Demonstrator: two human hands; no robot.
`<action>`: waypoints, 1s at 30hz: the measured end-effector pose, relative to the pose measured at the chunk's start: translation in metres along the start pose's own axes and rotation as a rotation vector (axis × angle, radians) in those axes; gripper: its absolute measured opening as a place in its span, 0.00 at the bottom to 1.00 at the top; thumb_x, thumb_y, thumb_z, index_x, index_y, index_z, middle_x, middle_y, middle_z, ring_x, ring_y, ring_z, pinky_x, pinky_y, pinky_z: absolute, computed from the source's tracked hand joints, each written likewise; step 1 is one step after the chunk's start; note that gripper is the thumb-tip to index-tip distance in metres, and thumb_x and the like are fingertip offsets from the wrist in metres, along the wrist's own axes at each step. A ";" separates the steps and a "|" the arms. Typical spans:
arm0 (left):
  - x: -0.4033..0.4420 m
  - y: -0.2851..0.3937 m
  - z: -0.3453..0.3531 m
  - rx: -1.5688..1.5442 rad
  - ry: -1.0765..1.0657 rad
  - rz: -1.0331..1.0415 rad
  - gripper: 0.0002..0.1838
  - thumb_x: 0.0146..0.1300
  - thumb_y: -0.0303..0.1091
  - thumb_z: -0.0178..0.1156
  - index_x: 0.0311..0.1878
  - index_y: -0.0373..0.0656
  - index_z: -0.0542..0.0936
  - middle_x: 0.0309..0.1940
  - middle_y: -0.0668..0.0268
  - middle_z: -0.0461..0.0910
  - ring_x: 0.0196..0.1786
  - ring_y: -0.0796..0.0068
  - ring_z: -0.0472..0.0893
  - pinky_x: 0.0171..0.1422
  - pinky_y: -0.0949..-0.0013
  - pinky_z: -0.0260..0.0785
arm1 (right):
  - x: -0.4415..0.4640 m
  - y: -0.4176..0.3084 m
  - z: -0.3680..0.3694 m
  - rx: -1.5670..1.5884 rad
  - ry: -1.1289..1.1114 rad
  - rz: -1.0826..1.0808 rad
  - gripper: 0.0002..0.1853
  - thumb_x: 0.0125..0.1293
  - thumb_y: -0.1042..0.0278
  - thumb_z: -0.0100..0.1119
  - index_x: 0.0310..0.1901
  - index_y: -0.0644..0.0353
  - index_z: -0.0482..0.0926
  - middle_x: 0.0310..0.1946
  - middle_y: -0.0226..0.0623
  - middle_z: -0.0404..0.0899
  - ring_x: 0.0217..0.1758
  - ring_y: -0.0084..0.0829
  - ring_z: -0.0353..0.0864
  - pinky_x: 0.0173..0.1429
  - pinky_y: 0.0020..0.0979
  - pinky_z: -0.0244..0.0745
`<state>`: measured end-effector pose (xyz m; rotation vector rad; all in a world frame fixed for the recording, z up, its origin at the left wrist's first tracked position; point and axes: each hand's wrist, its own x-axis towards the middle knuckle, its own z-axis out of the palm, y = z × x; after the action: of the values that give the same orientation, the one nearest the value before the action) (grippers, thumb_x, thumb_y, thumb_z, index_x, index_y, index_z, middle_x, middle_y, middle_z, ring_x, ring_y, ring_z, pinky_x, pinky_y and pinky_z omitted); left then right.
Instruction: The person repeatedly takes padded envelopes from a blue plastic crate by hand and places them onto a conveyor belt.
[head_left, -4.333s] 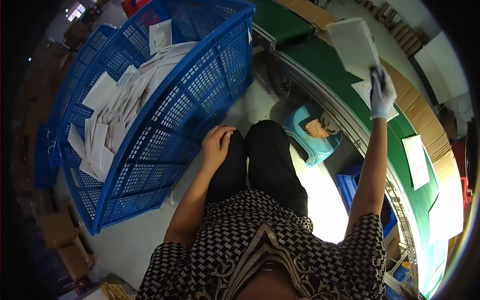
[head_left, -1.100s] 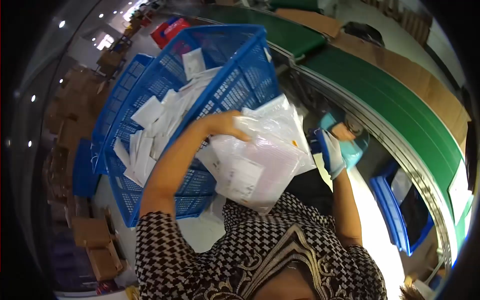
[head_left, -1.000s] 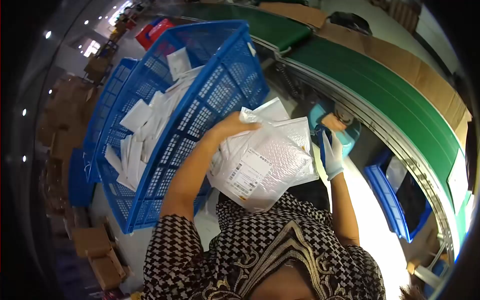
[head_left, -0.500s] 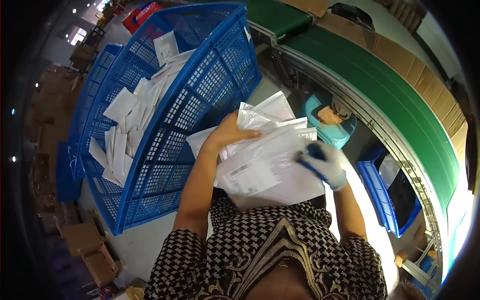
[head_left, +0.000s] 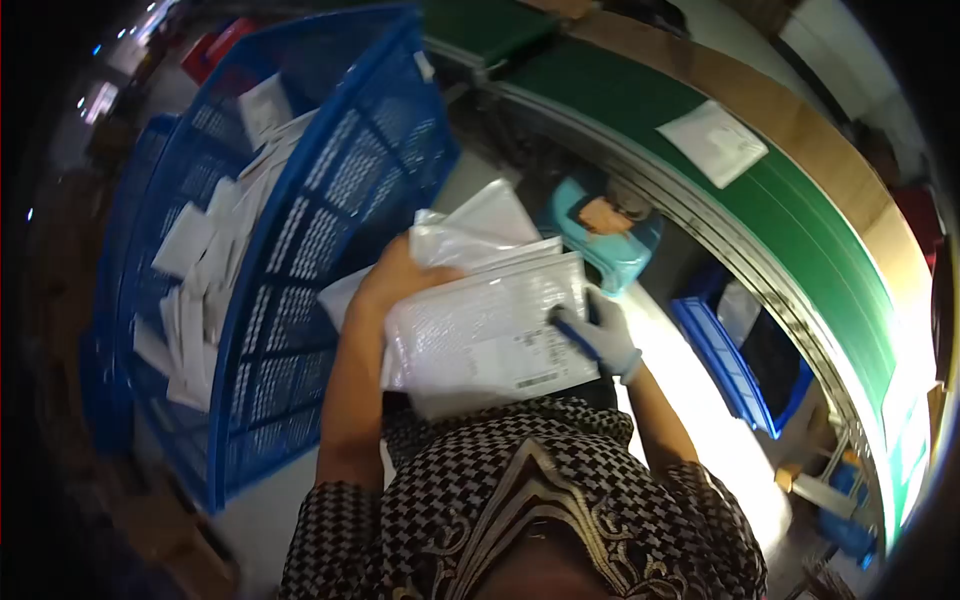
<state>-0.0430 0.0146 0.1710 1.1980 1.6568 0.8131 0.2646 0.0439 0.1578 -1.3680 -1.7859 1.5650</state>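
Note:
A stack of white bubble mailers (head_left: 470, 335) lies tilted against my front, a printed label on the foremost one. My bare left hand (head_left: 400, 275) is closed around the stack's left side, thumb across the upper mailers and the other fingers mostly hidden. On the right, my right hand (head_left: 604, 335) wears a light glove with dark blue on its palm side. Its thumb presses on the front mailer near the right edge, and its fingertips are partly hidden. Another white mailer (head_left: 713, 143) lies flat on the green conveyor belt (head_left: 640, 105).
A large blue plastic basket (head_left: 290, 350) with many white mailers stands to my left. Beneath the conveyor are a turquoise stool-like object (head_left: 625, 265) and a smaller blue crate (head_left: 725, 365). Cardboard (head_left: 700, 65) lines the belt's far side.
A white mailer now lies on the belt, where none showed before. The foremost mailer in the stack shows its label differently. The view has shifted, and my right hand has settled at the stack's edge.

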 end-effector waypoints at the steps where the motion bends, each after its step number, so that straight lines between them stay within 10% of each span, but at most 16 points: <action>1: 0.000 0.002 0.000 -0.010 0.014 0.006 0.32 0.37 0.32 0.75 0.48 0.31 0.75 0.39 0.55 0.81 0.37 0.67 0.81 0.46 0.70 0.73 | 0.000 -0.002 -0.002 0.141 -0.090 0.103 0.15 0.57 0.57 0.62 0.30 0.63 0.75 0.17 0.28 0.70 0.19 0.20 0.64 0.26 0.21 0.63; 4: 0.002 0.009 0.000 0.042 0.030 0.052 0.25 0.39 0.28 0.73 0.44 0.30 0.77 0.36 0.55 0.81 0.33 0.68 0.80 0.41 0.73 0.74 | -0.015 -0.019 -0.037 0.495 0.099 0.085 0.09 0.56 0.72 0.62 0.36 0.68 0.77 0.21 0.32 0.76 0.20 0.18 0.69 0.26 0.16 0.65; 7: -0.001 0.017 0.003 -0.072 -0.013 0.032 0.25 0.41 0.27 0.72 0.45 0.30 0.77 0.36 0.55 0.81 0.34 0.68 0.80 0.40 0.73 0.74 | -0.026 -0.003 -0.124 0.215 0.647 -0.100 0.14 0.60 0.59 0.60 0.33 0.64 0.80 0.20 0.32 0.77 0.20 0.21 0.71 0.29 0.21 0.66; 10: 0.000 0.015 0.003 -0.067 0.002 -0.017 0.24 0.42 0.26 0.71 0.45 0.30 0.77 0.36 0.55 0.81 0.34 0.69 0.80 0.40 0.73 0.74 | -0.032 0.038 -0.223 0.731 1.131 -0.340 0.11 0.66 0.61 0.53 0.38 0.61 0.77 0.32 0.30 0.75 0.31 0.18 0.69 0.40 0.19 0.64; 11: -0.004 0.013 0.000 -0.061 0.023 -0.043 0.24 0.42 0.26 0.71 0.45 0.30 0.77 0.36 0.56 0.81 0.34 0.70 0.80 0.40 0.73 0.74 | -0.032 0.082 -0.260 -0.219 1.220 -0.529 0.11 0.67 0.62 0.51 0.39 0.60 0.77 0.33 0.31 0.75 0.31 0.19 0.70 0.38 0.19 0.65; 16: -0.002 0.001 0.001 -0.094 0.012 -0.004 0.23 0.44 0.27 0.71 0.45 0.30 0.77 0.36 0.56 0.81 0.33 0.70 0.80 0.39 0.74 0.74 | -0.020 0.113 -0.192 -0.184 0.521 -0.351 0.14 0.68 0.61 0.45 0.41 0.64 0.75 0.32 0.37 0.76 0.28 0.24 0.74 0.31 0.18 0.68; 17: -0.001 0.004 0.001 -0.090 0.006 -0.041 0.23 0.44 0.28 0.71 0.45 0.30 0.76 0.36 0.55 0.81 0.33 0.70 0.80 0.39 0.74 0.74 | -0.001 0.080 -0.126 0.278 0.579 -0.094 0.17 0.65 0.55 0.46 0.37 0.63 0.76 0.25 0.37 0.76 0.22 0.27 0.72 0.30 0.24 0.69; 19: -0.002 0.008 0.003 -0.077 0.012 -0.086 0.23 0.44 0.28 0.71 0.45 0.30 0.76 0.36 0.55 0.81 0.33 0.70 0.80 0.39 0.74 0.74 | 0.005 0.026 -0.047 0.492 -0.010 0.075 0.19 0.65 0.53 0.49 0.37 0.64 0.77 0.26 0.40 0.76 0.27 0.28 0.73 0.34 0.26 0.70; 21: -0.001 0.012 0.004 -0.054 0.009 -0.106 0.23 0.45 0.30 0.71 0.45 0.30 0.76 0.36 0.55 0.81 0.33 0.69 0.81 0.39 0.74 0.74 | -0.003 -0.010 -0.002 -0.001 -0.156 -0.005 0.14 0.61 0.60 0.56 0.34 0.66 0.78 0.24 0.36 0.76 0.25 0.24 0.71 0.33 0.24 0.67; 27: -0.007 0.001 -0.002 -0.031 0.048 -0.078 0.24 0.47 0.33 0.70 0.45 0.30 0.76 0.36 0.54 0.81 0.33 0.69 0.81 0.40 0.74 0.74 | -0.005 -0.017 -0.025 0.116 -0.055 -0.261 0.09 0.57 0.67 0.61 0.27 0.65 0.79 0.15 0.28 0.72 0.16 0.21 0.64 0.24 0.21 0.61; 30: -0.009 0.006 -0.004 -0.079 0.011 -0.129 0.24 0.48 0.33 0.70 0.46 0.31 0.76 0.37 0.54 0.81 0.34 0.68 0.81 0.41 0.73 0.74 | 0.006 -0.040 -0.088 0.099 0.407 -0.285 0.09 0.57 0.74 0.56 0.37 0.69 0.80 0.26 0.35 0.78 0.24 0.21 0.71 0.32 0.20 0.68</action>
<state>-0.0430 0.0084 0.1803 1.0235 1.6771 0.7981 0.3164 0.0985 0.2180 -1.2169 -1.5503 1.1161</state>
